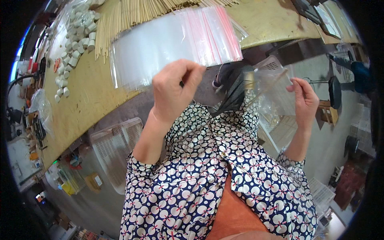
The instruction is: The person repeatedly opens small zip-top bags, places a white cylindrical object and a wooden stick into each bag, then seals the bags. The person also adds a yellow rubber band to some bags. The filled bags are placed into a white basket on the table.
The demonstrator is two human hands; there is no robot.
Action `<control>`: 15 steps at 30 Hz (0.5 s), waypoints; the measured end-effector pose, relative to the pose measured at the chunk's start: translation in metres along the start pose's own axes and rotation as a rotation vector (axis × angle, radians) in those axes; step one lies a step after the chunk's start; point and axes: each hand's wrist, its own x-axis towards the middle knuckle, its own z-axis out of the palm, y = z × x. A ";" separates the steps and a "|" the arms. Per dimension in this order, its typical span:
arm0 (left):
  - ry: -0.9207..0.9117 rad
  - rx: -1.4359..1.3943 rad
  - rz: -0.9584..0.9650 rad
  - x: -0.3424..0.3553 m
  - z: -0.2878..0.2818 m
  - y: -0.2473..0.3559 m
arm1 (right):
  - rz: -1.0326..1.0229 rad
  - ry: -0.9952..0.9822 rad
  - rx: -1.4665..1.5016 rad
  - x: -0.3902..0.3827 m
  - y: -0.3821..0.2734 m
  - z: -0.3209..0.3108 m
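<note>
My left hand [176,88] is closed in a pinch, its fingertips against the near edge of a stack of clear zip bags [160,44] with red seal strips. Whether a bag edge is between those fingers I cannot make out. On the right, over my lap, my right hand [306,98] pinches the edge of a clear plastic bag [276,90]. A thin tan stick [266,88] shows slanting in or behind that bag. Beyond the stack lies a large spread of thin wooden sticks [130,16] on the yellowish table [92,96].
Many small white cylindrical pieces [74,48], some in clear plastic, lie at the table's left, with orange-handled scissors [57,65] beside them. White plastic crates [118,152] stand below the table edge. A cardboard box [329,114] is on the floor at right.
</note>
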 end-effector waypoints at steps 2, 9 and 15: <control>0.097 0.145 0.069 0.023 0.005 -0.012 | 0.019 0.067 -0.198 -0.011 -0.002 -0.009; 0.053 0.650 -0.061 0.053 0.004 -0.054 | 0.159 0.037 -0.793 -0.025 0.019 -0.015; 0.036 0.441 0.005 0.056 0.004 -0.074 | 0.131 -0.772 -0.527 -0.062 0.025 0.086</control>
